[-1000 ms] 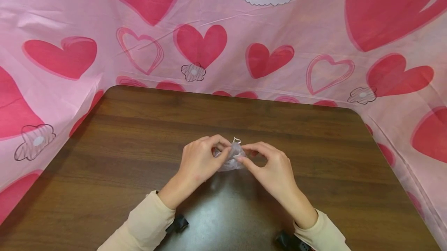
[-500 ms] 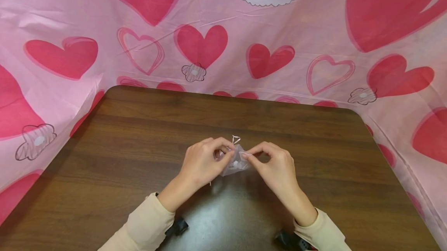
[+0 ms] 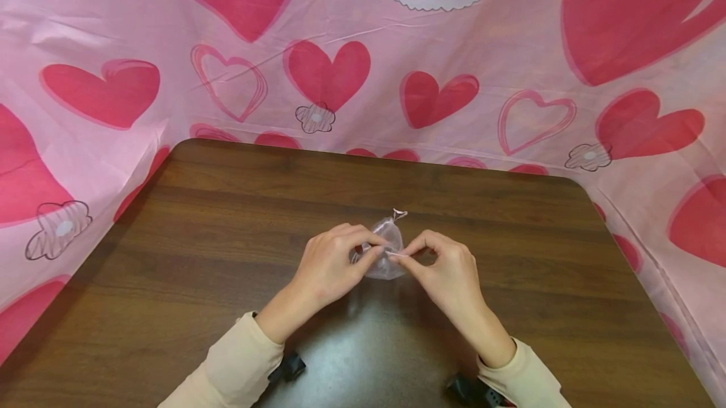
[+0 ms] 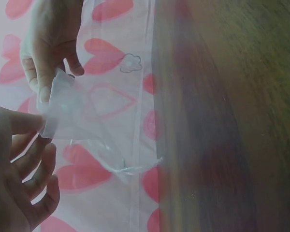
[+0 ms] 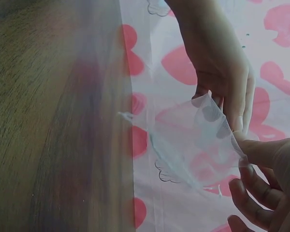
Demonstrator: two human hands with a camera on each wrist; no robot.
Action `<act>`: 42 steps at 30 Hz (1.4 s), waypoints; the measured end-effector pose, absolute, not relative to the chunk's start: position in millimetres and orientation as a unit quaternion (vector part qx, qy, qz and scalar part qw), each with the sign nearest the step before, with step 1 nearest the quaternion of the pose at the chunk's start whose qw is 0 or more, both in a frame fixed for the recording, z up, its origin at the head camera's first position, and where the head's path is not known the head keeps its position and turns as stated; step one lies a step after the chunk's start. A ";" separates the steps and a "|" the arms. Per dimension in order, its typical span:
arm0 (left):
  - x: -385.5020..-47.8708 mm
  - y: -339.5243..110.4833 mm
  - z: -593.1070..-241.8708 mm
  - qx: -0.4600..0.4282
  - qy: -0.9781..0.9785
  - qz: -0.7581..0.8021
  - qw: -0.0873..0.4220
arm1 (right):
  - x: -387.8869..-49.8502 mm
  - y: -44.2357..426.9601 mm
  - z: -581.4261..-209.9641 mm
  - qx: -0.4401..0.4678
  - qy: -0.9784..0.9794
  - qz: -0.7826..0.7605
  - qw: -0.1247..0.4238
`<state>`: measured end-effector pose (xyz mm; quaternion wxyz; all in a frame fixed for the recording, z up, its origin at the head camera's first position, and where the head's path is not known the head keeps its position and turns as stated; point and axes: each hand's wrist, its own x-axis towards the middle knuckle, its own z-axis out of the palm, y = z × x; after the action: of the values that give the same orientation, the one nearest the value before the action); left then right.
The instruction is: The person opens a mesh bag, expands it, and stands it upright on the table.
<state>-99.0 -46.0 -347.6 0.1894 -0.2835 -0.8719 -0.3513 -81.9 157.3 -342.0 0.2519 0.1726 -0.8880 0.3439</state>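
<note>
A small sheer whitish drawstring pouch (image 3: 388, 231) is held up between both hands, above the table's middle. Its thin pale drawstring loop (image 3: 399, 213) sticks out at the far side in the head view. My left hand (image 3: 331, 263) pinches the pouch's edge between thumb and fingers. From the other side, my right hand (image 3: 448, 272) pinches the same edge close by. In the right wrist view the sheer fabric (image 5: 183, 135) spreads out from the fingertips, and a string trails from it. Fingers cover part of the pouch's opening, and I cannot tell whether anything lies inside.
The dark wooden table (image 3: 238, 206) lies beneath the hands. A pink cloth with red hearts (image 3: 329, 74) hangs behind it and at both sides. Black wrist devices (image 3: 289, 367) sit below the beige sleeves (image 3: 238, 357).
The pouch has turned between the fingers, and its drawstring loop has shifted away and to the right. Both hands have come slightly closer together, still gripping the fabric.
</note>
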 end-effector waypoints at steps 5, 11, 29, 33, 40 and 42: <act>-98.3 -45.7 -348.0 -0.288 -0.869 -0.354 0.192 | -82.3 157.5 -341.3 0.159 -0.893 0.343 0.245; -99.1 -44.9 -348.6 -0.288 -0.869 -0.350 0.200 | -80.4 155.1 -339.7 0.158 -0.893 0.363 0.216; -99.4 -45.6 -347.0 -0.260 -0.868 -0.366 0.213 | -79.8 152.2 -340.0 0.163 -0.903 0.319 0.235; -100.8 -46.1 -347.7 -0.291 -0.855 -0.364 0.226 | -79.1 152.4 -340.0 0.174 -0.904 0.298 0.250; -100.6 -47.6 -348.1 -0.319 -0.853 -0.351 0.219 | -79.4 154.2 -340.2 0.184 -0.900 0.289 0.269; -100.7 -47.9 -348.2 -0.321 -0.854 -0.346 0.218 | -79.4 154.2 -340.0 0.184 -0.899 0.294 0.267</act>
<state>-100.7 -47.9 -348.2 0.2179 -0.3210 -0.8542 -0.3460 -79.4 154.2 -340.0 0.2665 0.1839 -0.8994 0.2936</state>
